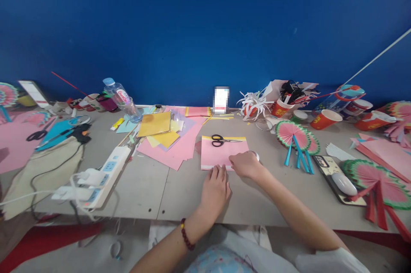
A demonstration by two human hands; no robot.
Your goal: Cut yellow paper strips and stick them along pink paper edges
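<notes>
A pink sheet of paper point(213, 156) lies in front of me, with a yellow band along its far edge and a whitish strip along its near edge. Black-handled scissors point(221, 140) rest on its upper part. My left hand point(215, 191) lies flat, fingertips on the near edge of the sheet. My right hand point(246, 164) is closed at the sheet's near right part, knuckles up. A round whitish item point(256, 156) peeks out behind that hand, mostly hidden. What the right fingers pinch is hidden.
Left are coloured papers point(167, 153), a power strip point(111, 174), a glue gun point(80, 133) and a tilted bottle point(123, 99). Right are folded paper fans point(290, 134), paper cups point(326, 119), a phone point(330, 174) and a mouse point(344, 184). A blue wall point(192, 33) stands behind.
</notes>
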